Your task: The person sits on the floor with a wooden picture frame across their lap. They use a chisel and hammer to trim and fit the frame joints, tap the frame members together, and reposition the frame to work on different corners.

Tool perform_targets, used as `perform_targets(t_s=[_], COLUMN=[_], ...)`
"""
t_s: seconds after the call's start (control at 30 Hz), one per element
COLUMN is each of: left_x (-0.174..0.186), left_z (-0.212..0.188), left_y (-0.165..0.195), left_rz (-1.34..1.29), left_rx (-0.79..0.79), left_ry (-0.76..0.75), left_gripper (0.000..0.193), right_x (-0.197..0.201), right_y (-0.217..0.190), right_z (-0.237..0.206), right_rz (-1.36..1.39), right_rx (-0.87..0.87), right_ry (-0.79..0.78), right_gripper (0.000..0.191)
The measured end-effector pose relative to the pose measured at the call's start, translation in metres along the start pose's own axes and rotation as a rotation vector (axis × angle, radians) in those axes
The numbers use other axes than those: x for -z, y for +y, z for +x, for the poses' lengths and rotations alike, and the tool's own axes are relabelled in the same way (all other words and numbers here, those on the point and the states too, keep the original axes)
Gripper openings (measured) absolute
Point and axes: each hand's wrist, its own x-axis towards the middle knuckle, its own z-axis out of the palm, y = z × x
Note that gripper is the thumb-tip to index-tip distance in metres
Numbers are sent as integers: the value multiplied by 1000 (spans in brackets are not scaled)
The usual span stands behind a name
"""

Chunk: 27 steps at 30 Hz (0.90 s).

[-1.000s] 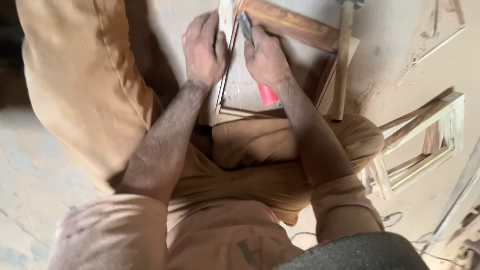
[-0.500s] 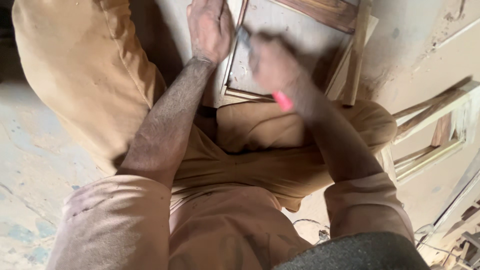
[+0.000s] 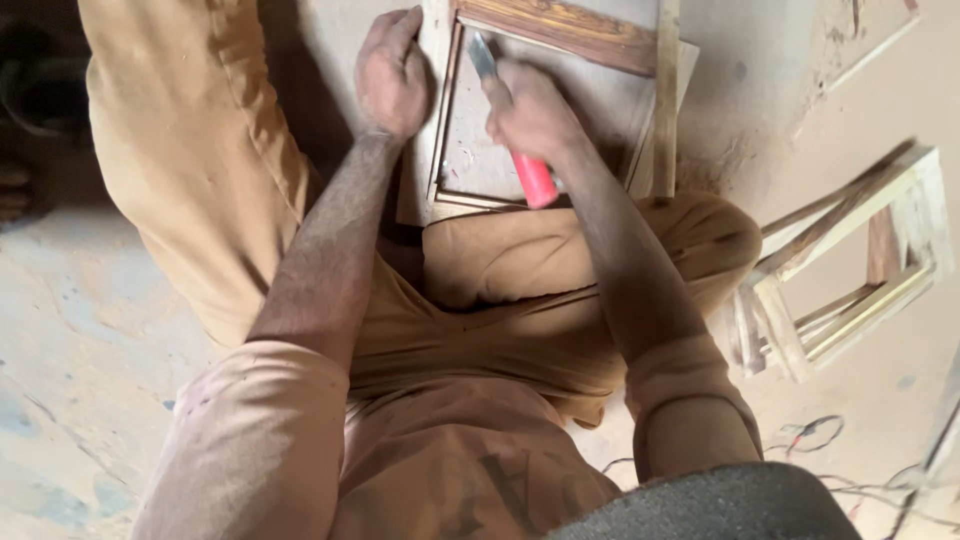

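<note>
The right hand point(image 3: 530, 115) is closed around the red handle of a chisel point(image 3: 510, 120), its metal blade pointing up and away from the person toward the inner edge of the wooden frame point(image 3: 560, 30). The left hand point(image 3: 392, 75) lies flat, fingers curled over the frame's left rail, pressing it down. The frame rests across the person's lap, on the tan trousers point(image 3: 560, 270), with a pale backing panel point(image 3: 480, 150) showing inside the frame. To do this well, I judge the blade should stay low and close along the frame's inner edge, driven by short pushes, while the left hand keeps its weight on the rail and stays to the side of the blade's path, never ahead of it. To the right of the frame, well apart on the dusty floor point(image 3: 80, 300), stands another unfinished frame point(image 3: 860, 260)
</note>
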Motion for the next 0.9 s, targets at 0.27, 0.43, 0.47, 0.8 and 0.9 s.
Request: perform_targets(t_s=[0.27, 0.43, 0.47, 0.8, 0.9], left_x=[25, 18, 17, 24, 25], left_z=[3, 0, 0, 2, 4], left_y=[1, -3, -4, 3, 4], left_rz=[-57, 0, 27, -77, -39], left_rx=[-91, -37, 28, -95, -67], left_ry=[-169, -165, -192, -158, -170], left_gripper=[35, 24, 21, 30, 30], right_x=[-24, -38, -45, -50, -22], right_y=[41, 50, 47, 21, 18], right_z=[59, 61, 49, -21, 20], right_rz=[-240, -435, -475, -203, -61], right_rx=[271, 334, 248, -265, -39], right_ry=[195, 156, 53, -300, -34], right_gripper=[21, 18, 18, 15, 21])
